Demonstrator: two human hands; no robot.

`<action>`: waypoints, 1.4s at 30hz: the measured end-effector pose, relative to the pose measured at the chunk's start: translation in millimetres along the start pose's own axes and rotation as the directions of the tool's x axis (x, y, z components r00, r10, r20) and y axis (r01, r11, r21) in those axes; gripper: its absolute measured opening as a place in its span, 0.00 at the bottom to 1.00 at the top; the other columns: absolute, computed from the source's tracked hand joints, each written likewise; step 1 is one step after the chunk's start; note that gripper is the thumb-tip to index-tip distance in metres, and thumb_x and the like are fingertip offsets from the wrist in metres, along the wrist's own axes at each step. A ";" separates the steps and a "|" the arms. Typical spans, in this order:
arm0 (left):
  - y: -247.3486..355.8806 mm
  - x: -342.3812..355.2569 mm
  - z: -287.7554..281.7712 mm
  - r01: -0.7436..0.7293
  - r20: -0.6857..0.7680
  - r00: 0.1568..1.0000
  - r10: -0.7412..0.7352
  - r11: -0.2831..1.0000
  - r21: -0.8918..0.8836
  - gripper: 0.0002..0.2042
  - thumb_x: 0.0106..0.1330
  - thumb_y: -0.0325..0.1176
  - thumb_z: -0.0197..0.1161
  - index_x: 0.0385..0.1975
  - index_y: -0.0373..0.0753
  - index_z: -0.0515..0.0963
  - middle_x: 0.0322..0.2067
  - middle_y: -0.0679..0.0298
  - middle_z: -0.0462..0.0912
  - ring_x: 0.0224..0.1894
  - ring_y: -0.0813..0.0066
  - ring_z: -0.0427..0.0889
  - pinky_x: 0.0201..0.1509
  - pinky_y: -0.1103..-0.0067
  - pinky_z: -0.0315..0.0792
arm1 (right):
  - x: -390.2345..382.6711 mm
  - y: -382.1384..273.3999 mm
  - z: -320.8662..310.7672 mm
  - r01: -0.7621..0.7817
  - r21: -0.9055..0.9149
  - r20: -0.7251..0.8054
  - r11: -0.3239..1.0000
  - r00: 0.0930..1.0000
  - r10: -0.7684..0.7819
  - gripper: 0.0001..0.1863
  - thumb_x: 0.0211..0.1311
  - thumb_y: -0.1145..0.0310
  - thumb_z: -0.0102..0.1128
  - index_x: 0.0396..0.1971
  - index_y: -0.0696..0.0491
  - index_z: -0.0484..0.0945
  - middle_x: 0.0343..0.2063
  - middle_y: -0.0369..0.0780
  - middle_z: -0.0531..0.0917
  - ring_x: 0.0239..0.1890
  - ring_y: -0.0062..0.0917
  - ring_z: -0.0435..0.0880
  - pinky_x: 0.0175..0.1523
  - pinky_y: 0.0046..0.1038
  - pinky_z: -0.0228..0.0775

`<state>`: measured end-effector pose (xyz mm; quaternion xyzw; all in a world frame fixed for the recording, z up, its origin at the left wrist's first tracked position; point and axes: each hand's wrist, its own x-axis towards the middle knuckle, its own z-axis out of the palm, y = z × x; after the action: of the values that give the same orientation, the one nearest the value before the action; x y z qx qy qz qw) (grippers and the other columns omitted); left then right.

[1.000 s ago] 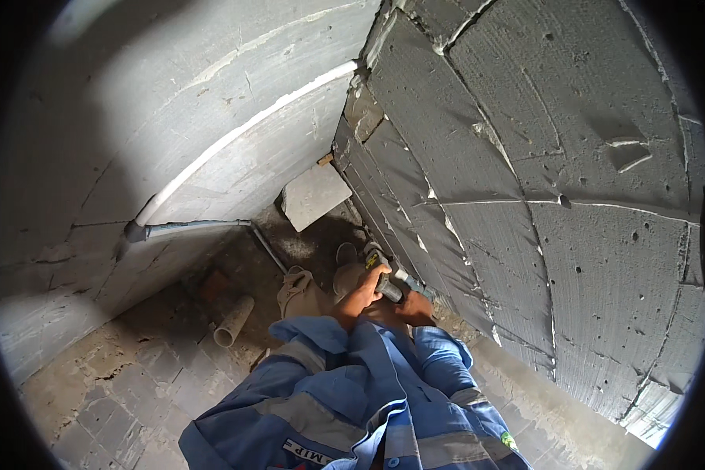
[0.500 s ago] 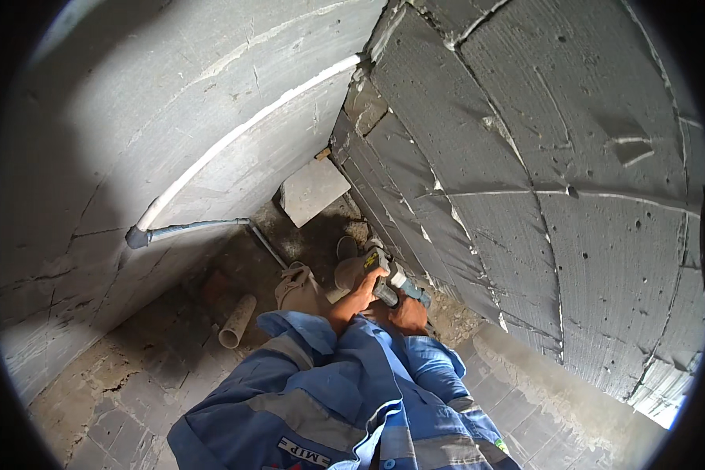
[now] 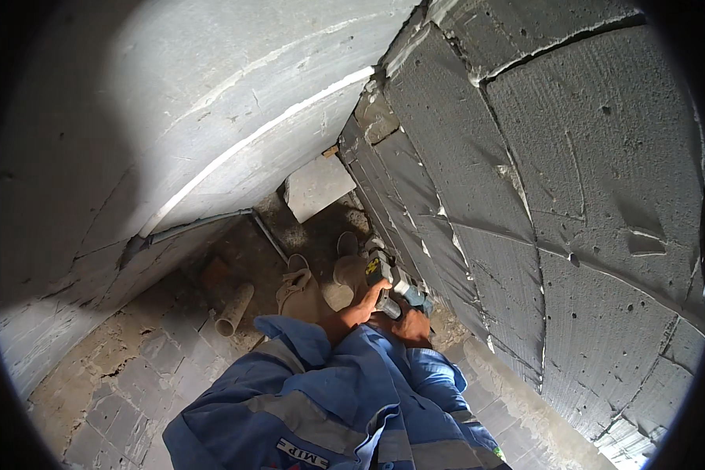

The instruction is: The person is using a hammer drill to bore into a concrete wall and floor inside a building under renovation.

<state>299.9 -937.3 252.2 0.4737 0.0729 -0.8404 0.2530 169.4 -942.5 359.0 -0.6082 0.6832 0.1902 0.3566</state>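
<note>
both hands grip a small power tool (image 3: 392,283), grey-bodied with a yellow patch, just below the picture's centre, at about 5 o'clock from the leaning pale slab (image 3: 315,186) in the corner. the left hand (image 3: 362,310) is wrapped shut around its rear handle; the right hand (image 3: 409,327) is closed low on the body beside the block wall (image 3: 525,204). it looks rigid and fairly weighty, likely to buck, so a two-handed hold on handle and body suits it. since a second ago the tool has tipped slightly toward the wall base; the pipe offcut (image 3: 233,310) at 9 o'clock lies unchanged
</note>
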 end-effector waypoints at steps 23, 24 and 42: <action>18.9 22.7 -42.8 -0.903 0.581 0.366 0.727 0.127 0.410 0.35 0.54 0.15 0.64 0.61 0.48 0.59 0.53 0.61 0.65 0.51 0.70 0.71 0.54 0.73 0.70 | 48.9 -3.1 12.4 0.057 -0.023 -0.010 0.998 0.998 -0.057 0.34 0.46 0.60 0.62 0.59 0.34 0.69 0.37 0.50 0.84 0.40 0.48 0.83 0.47 0.45 0.74; 23.9 24.0 -40.9 -0.909 0.573 0.387 0.722 0.194 0.369 0.33 0.58 0.17 0.62 0.62 0.49 0.59 0.54 0.61 0.65 0.50 0.71 0.71 0.54 0.73 0.70 | 56.1 -1.8 15.3 0.056 -0.045 -0.013 0.997 0.998 -0.057 0.33 0.47 0.59 0.61 0.59 0.35 0.70 0.37 0.50 0.84 0.41 0.47 0.83 0.47 0.45 0.74; 31.3 -21.4 -4.9 -0.271 0.050 0.962 0.269 0.962 0.037 0.20 0.54 0.53 0.62 0.39 0.46 0.76 0.31 0.70 0.75 0.30 0.78 0.76 0.39 0.79 0.73 | 20.7 -1.5 20.6 0.085 -0.024 -0.036 0.996 0.996 -0.086 0.35 0.41 0.60 0.65 0.57 0.44 0.71 0.38 0.49 0.84 0.40 0.46 0.83 0.46 0.45 0.75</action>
<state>328.2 -954.9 271.1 0.4658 -0.0162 -0.8098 0.3563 176.0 -942.8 330.5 -0.6442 0.6608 0.1711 0.3449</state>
